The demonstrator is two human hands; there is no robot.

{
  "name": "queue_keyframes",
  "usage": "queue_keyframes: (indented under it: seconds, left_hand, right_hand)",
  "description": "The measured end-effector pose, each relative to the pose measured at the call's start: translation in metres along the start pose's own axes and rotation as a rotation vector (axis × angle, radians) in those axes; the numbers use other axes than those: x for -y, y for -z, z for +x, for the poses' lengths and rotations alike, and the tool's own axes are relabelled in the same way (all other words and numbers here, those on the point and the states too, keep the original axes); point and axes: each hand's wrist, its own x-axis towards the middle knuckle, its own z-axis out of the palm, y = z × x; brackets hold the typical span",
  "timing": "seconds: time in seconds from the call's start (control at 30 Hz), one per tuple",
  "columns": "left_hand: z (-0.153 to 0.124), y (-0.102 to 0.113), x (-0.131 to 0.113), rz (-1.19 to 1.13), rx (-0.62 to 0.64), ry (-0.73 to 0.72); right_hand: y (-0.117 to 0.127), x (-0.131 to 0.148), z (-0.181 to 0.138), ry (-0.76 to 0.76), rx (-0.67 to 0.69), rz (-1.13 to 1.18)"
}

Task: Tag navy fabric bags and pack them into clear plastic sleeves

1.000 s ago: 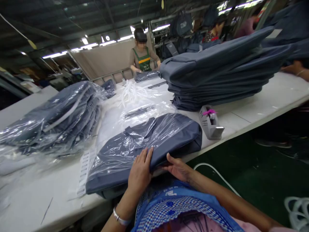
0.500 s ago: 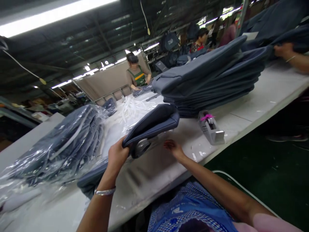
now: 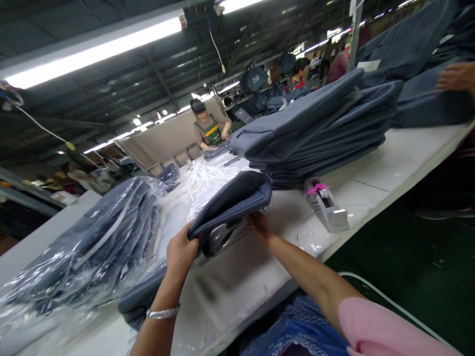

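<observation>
My left hand (image 3: pixel 181 249) is closed around the near left edge of a dark blue fabric bag (image 3: pixel 237 205), which is lifted and tilted above the white table. Below its body, a loop of dark strap and something clear and shiny show. My right hand (image 3: pixel 259 222) reaches in at the bag's lower right side, close against its underside; its fingers are shaded and partly hidden, so their grip is unclear. Another dark blue bag (image 3: pixel 139 296) lies under my left forearm.
A tall stack of dark blue bags (image 3: pixel 315 128) stands behind. A grey tape dispenser (image 3: pixel 328 207) with a pink ribbon sits near the table edge (image 3: pixel 334 244). Plastic-wrapped bags (image 3: pixel 107 237) lie left, white strips (image 3: pixel 200 178) beyond. Another person's hand (image 3: pixel 456 78) touches bags at far right.
My right hand has moved left and up, from over the bare table to the underside of the bag. My left hand keeps its hold. At far right, the other person's hand has shifted.
</observation>
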Motion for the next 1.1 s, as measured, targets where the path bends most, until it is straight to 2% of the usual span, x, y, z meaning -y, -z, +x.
queue_keyframes:
  seconds: [0.17, 0.27, 0.37, 0.43, 0.53, 0.63, 0.73, 0.8, 0.93, 1.03, 1.1]
  left_hand:
    - [-0.020, -0.028, 0.001, 0.035, -0.050, 0.053]
    - [-0.042, -0.053, 0.005, 0.012, -0.038, 0.099]
    - [-0.070, -0.080, 0.012, -0.092, -0.025, 0.079]
    - [-0.084, -0.095, 0.016, -0.174, -0.039, 0.047]
    - [-0.093, -0.104, 0.019, -0.243, -0.056, 0.060]
    - [-0.089, -0.101, 0.021, -0.262, -0.053, 0.092]
    - [-0.085, -0.100, 0.026, -0.266, -0.051, 0.080]
    - [-0.086, -0.104, 0.030, -0.264, -0.060, 0.069]
    - [-0.089, -0.118, 0.035, -0.300, -0.132, 0.068]
    - [-0.089, -0.126, 0.037, -0.325, -0.161, 0.036]
    - [-0.088, -0.131, 0.039, -0.331, -0.188, 0.022]
  right_hand:
    - [0.016, -0.007, -0.061, 0.085, 0.079, 0.085]
    - [0.046, -0.015, -0.101, 0.102, 0.093, 0.095]
    - [0.082, -0.016, -0.119, 0.105, 0.047, 0.080]
    - [0.100, -0.011, -0.116, 0.139, -0.006, 0.082]
    - [0.111, 0.001, -0.099, 0.280, -0.068, 0.083]
    - [0.109, 0.018, -0.077, 0.398, -0.008, 0.083]
    - [0.105, 0.039, -0.055, 0.398, -0.009, 0.099]
    - [0.103, 0.054, -0.041, 0.434, -0.003, 0.028]
    - [0.103, 0.081, -0.021, 0.506, 0.092, -0.161]
    - [0.102, 0.094, -0.030, 0.534, 0.085, -0.226]
    - [0.102, 0.095, -0.055, 0.603, 0.070, -0.289]
